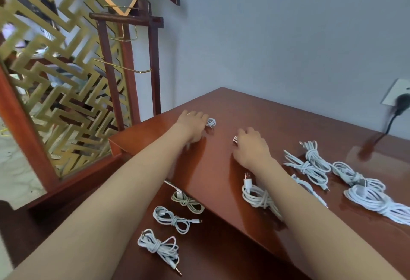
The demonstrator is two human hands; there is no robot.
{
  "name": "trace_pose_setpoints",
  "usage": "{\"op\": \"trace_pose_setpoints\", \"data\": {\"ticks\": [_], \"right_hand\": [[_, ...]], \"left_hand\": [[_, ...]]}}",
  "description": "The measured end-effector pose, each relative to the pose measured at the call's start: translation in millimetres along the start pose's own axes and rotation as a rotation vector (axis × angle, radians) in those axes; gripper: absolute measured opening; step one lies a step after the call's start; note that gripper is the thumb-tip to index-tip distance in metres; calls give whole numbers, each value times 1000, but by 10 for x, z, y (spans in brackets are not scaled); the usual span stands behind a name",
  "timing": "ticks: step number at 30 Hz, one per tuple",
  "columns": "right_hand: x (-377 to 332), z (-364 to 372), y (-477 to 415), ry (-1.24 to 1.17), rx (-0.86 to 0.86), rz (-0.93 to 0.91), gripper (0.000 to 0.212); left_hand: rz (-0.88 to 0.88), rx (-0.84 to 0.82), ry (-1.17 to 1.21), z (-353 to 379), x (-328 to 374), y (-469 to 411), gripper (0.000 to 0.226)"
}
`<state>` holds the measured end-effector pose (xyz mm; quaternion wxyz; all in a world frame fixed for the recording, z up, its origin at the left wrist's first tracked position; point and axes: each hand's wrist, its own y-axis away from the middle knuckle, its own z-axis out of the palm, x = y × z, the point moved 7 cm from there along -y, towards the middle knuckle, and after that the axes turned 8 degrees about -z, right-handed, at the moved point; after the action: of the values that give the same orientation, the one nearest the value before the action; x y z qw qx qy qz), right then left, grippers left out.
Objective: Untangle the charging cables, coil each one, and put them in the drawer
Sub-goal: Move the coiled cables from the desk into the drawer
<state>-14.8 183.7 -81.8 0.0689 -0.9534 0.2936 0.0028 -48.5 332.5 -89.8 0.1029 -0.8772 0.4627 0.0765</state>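
Observation:
My left hand point(192, 127) lies on the far part of the wooden table point(221, 168), its curled fingers pinching a small white cable coil point(210, 122). My right hand point(250, 146) is a little to the right, its fingertips holding a white plug point(235, 139). Any cord between the two is hidden. Below the table's front edge the open drawer point(221, 246) holds three coiled cables: a greenish one point(187, 201), a white one point(175, 218) and a white audio cable point(158, 245). Another coiled white cable point(259, 197) lies under my right forearm.
Several bundled white cables point(310, 164) point(352, 175) point(377, 202) lie on the right of the table. A black plug sits in a wall socket point(399, 100), its black cord point(390, 122) dropping to the table. A wooden rack point(128, 62) and a gold lattice screen point(55, 69) stand left.

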Motion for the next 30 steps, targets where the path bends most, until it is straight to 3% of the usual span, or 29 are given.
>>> {"op": "trace_pose_setpoints", "data": {"ticks": [10, 17, 22, 27, 30], "right_hand": [[205, 82, -95, -68, -2, 15, 36], [100, -20, -88, -95, 48, -30, 27], [-188, -183, -30, -97, 103, -123, 37], [-533, -332, 144, -120, 120, -185, 33], [-723, -379, 265, -188, 110, -202, 33]], "left_hand": [[-22, 71, 18, 13, 117, -133, 31], [21, 11, 8, 22, 21, -110, 60], [87, 78, -70, -42, -67, 42, 35], [123, 3, 91, -139, -312, 295, 22], [117, -134, 239, -199, -499, 501, 27]]}}
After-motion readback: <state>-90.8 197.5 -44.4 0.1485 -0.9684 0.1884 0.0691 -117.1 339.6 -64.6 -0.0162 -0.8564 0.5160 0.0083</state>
